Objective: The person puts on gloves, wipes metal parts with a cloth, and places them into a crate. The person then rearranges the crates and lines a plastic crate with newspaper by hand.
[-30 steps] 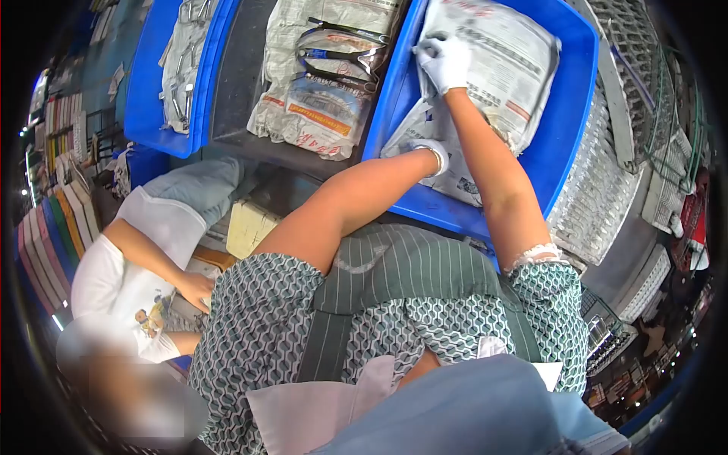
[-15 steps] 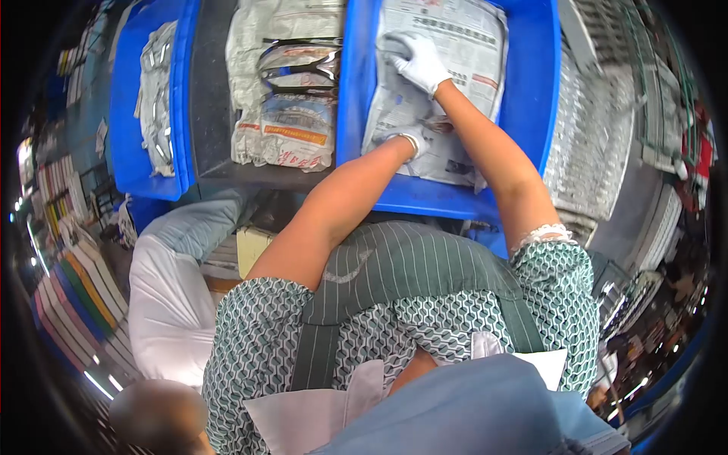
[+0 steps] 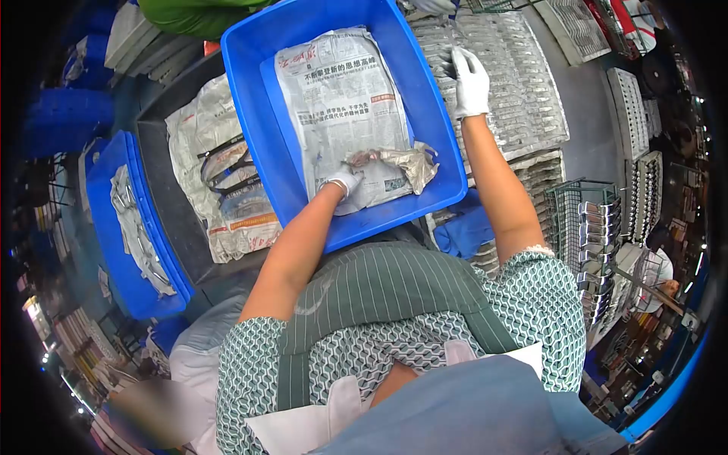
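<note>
A blue plastic bin [image 3: 447,178] in front of me is lined with printed newspaper [image 3: 345,98]. My left hand [image 3: 347,182], in a white glove, rests on the lower part of that newspaper with its fingers low and partly hidden. Just right of it lies a crumpled greyish-brown piece of cloth or paper [image 3: 413,167]. Outside the bin, my gloved right hand [image 3: 472,85] reaches over a grey tray [image 3: 523,83] holding rows of small metallic-looking parts. Its fingers stretch forward, with nothing visibly held.
Left of the bin, dark-framed items [image 3: 227,167] lie on newspaper. Another blue bin [image 3: 163,292] with shiny pieces stands farther left. A person in green [image 3: 201,14] is at the top, and another person's gloved hand [image 3: 436,6] is above the tray. A wire rack [image 3: 588,220] stands right.
My right hand has left the newspaper and moved right, out over the grey tray. My left hand stays on the newspaper. The view has shifted, showing the whole bin and the crumpled piece.
</note>
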Tool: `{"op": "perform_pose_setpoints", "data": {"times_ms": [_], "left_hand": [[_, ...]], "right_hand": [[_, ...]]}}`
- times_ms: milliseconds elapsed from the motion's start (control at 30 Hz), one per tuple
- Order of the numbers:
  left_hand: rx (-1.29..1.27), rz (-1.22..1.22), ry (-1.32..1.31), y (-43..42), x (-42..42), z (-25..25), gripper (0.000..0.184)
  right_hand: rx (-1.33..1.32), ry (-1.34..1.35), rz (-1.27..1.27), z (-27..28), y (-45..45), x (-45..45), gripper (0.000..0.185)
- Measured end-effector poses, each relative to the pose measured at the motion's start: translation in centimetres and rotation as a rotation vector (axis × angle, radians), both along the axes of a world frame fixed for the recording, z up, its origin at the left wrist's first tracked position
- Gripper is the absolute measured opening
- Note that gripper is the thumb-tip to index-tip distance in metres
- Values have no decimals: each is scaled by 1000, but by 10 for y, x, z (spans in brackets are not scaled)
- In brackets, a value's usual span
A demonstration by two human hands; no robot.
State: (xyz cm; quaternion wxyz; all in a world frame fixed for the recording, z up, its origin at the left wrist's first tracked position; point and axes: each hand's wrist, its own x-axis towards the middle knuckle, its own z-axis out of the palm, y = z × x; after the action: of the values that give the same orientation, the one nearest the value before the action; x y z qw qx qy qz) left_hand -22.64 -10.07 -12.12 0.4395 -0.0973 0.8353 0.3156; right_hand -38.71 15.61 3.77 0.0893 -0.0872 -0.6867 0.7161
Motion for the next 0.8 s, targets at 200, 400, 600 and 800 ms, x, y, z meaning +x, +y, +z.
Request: {"op": "perform_pose_setpoints", "data": {"times_ms": [200, 400, 600, 800], "left_hand": [[-35, -124, -11, -6, 0, -5, 76], [-59, -106, -64, -3, -1, 18, 66], [90, -146, 225, -12, 10, -26, 61], [-30, -31, -47, -5, -2, 17, 76]], "right_hand": [[134, -36, -392, -87, 48, -75, 67], [205, -201, -540, -70, 47, -113, 84], [37, -254, -146, -94, 66, -169, 44], [73, -309, 269, -93, 29, -121, 36]]}}
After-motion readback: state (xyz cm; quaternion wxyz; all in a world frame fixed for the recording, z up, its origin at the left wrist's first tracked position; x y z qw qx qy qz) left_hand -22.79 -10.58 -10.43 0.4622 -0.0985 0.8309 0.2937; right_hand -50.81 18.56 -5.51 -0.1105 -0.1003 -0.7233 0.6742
